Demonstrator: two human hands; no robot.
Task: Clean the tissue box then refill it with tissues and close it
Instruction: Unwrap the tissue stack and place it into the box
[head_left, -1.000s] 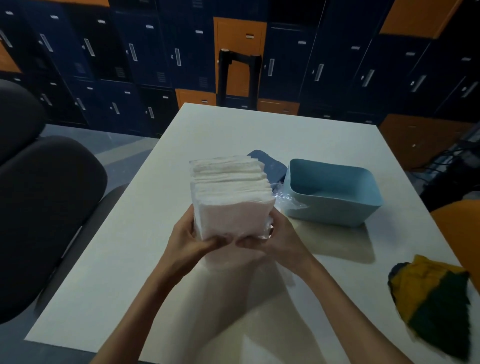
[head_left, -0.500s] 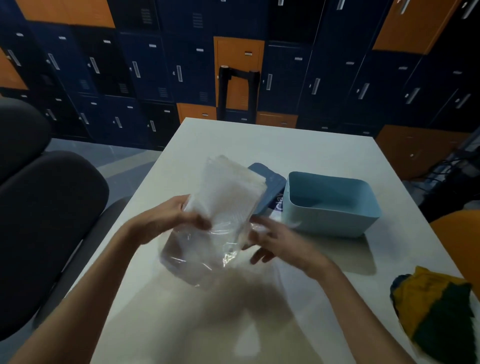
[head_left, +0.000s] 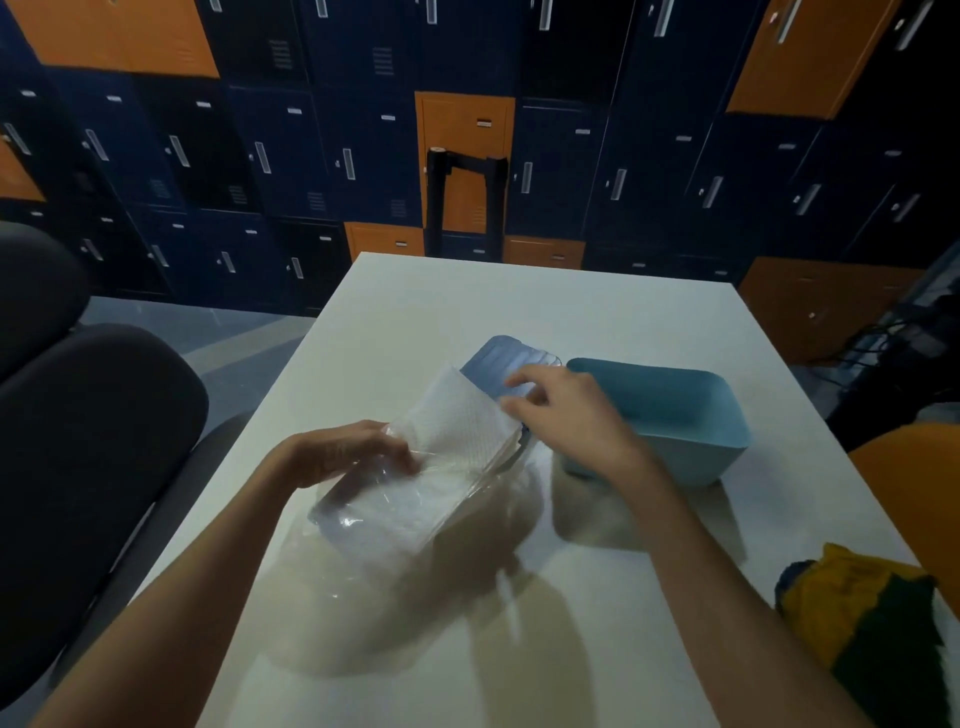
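As a stack of tissues (head_left: 457, 431) juts half out of its clear plastic wrapper (head_left: 384, 512) above a white table (head_left: 597, 312), a person's left hand (head_left: 353, 452) grips the wrapper by its near-left side, fingers curled round the film. The right hand (head_left: 566, 421) hovers at the stack's far right corner, fingers bent and thumb close to the paper. Blur hides whether it has actually pinched the sheets. Just to the right of that hand stands the tissue box (head_left: 691, 415), a pale blue open tub, bare inside as far as can be seen. Its darker blue lid (head_left: 498, 358) lies flat behind the tissues, beside the box's left end. A yellow and green cloth (head_left: 862, 623) sits bunched at the table's near right edge, well apart from the box.

The tissues look light, soft and loose, and would likely fan or buckle if taken by one corner, so a hold across both long sides of the stack seems safest. The film looks slick and floppy, a poor thing to carry weight by. The stack lies between the two hands, touching the left through the wrapper, and is near the box but not yet over it. Cleaning appears done, while refilling and closing remain.
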